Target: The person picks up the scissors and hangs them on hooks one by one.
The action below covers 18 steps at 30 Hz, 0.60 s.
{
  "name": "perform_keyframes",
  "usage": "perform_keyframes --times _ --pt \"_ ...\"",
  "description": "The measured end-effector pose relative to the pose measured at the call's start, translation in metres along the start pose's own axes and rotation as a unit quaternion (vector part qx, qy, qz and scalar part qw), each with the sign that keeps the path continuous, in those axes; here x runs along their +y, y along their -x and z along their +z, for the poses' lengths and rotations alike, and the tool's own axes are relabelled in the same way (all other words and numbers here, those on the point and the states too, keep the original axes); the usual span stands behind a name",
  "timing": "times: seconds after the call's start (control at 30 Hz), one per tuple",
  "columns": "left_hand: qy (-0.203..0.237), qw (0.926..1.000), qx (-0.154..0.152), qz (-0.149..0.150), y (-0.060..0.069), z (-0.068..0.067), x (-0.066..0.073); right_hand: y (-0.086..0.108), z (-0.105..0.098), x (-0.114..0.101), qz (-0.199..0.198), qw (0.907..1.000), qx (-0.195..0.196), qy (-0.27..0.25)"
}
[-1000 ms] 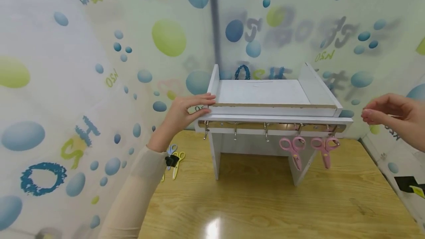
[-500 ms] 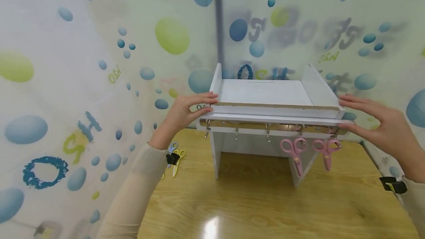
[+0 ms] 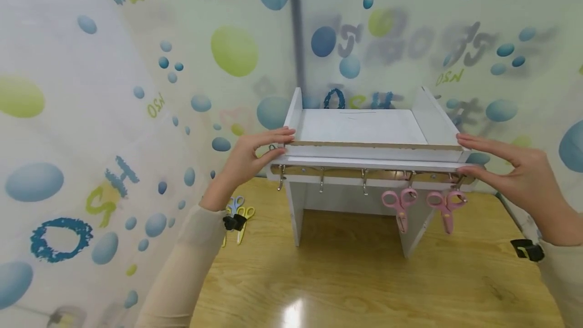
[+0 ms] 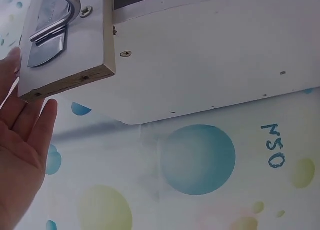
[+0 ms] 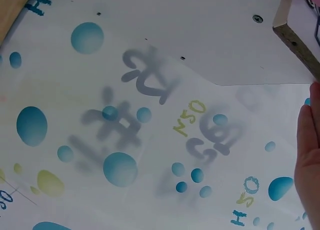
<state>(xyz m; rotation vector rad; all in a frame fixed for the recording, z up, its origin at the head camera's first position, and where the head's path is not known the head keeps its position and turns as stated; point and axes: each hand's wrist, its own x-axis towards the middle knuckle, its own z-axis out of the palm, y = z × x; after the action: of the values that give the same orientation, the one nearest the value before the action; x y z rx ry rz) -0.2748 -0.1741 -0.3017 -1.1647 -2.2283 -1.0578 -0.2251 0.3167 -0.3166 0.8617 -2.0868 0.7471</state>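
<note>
L hand (image 3: 249, 158): fingers straight, thumb spread apart, touching L end of shelf (image 3: 360, 126). R hand (image 3: 524, 168): same, at R end. Shelf betw. hands, hook rail (image 3: 343, 172) along front; pink scissors (image 3: 447, 211) hang nr R thumb, lower.

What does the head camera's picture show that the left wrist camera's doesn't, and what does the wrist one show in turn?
Only the head view shows the right hand, two pairs of pink scissors hanging up, and the yellow scissors and blue scissors on the table.

Only the left wrist view shows a screw in the outer side of the white shelf, and the left end of the hook board.

Both show the left hand touching the shelf, a metal hook and the spotted wall.
</note>
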Motion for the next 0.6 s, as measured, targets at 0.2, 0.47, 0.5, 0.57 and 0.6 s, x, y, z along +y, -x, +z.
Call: perform_keyframes --times 0.2,0.47,0.5,0.57,0.6 --pt "0.143 0.9854 0.024 -0.089 0.014 -0.01 0.005 0.001 0.002 0.003 0.001 1.0 0.003 -0.005" --pt "0.174 0.972 0.038 -0.154 0.045 -0.03 -0.009 0.003 0.003 0.005 -0.01 0.9999 0.005 -0.001" --pt "0.168 0.9709 0.038 -0.166 0.05 -0.032 -0.012 0.003 0.003 0.005 -0.009 0.9999 0.005 -0.001" --pt "0.156 0.9676 0.033 -0.196 0.059 -0.034 -0.017 0.003 0.002 0.005 -0.009 0.9999 0.005 0.003" --pt "0.145 0.9661 0.031 -0.211 0.064 -0.035 -0.021 0.003 0.002 0.005 -0.007 0.9999 0.006 0.005"
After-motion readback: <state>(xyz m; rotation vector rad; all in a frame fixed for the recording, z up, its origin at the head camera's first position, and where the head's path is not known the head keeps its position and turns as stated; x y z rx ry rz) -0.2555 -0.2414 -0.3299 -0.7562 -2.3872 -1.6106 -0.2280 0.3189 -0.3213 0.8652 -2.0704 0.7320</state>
